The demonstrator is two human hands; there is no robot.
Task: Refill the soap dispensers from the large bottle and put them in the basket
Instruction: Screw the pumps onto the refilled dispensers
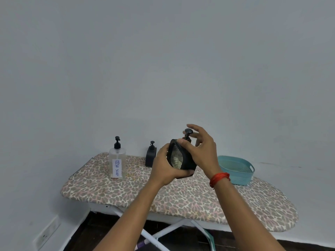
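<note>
Low on the wall at the far left sits a white wall socket (47, 234). On the ironing board (126, 192), whose cover is printed in a leopard-spot pattern of grey, pink and cream, the large clear bottle (117, 162) stands upright near the left end, black pump on top. A white label runs down its front, hand-lettered in blue: "DISH SOAP". It looks nearly empty, only a thin layer showing at the bottom.

Just right of it, toward the wall, a black soap dispenser (150, 157) stands upright on the board. The left hand (165, 168) is wrapped around the base of a second black dispenser (182, 156), held tilted above the board, its clear textured panel facing the viewer. The right hand (201, 147) grips the dispenser's upper edge with the thumb, its fingers spread loosely around the pump head (188, 132). A red thread band (219, 178) circles that wrist.

Further right, a teal plastic basket (237, 169) with perforated sides rests on the board, well apart from the dispensers.

White metal legs (163, 230) cross beneath the board. The wall behind is plain pale grey; the floor is dark.
</note>
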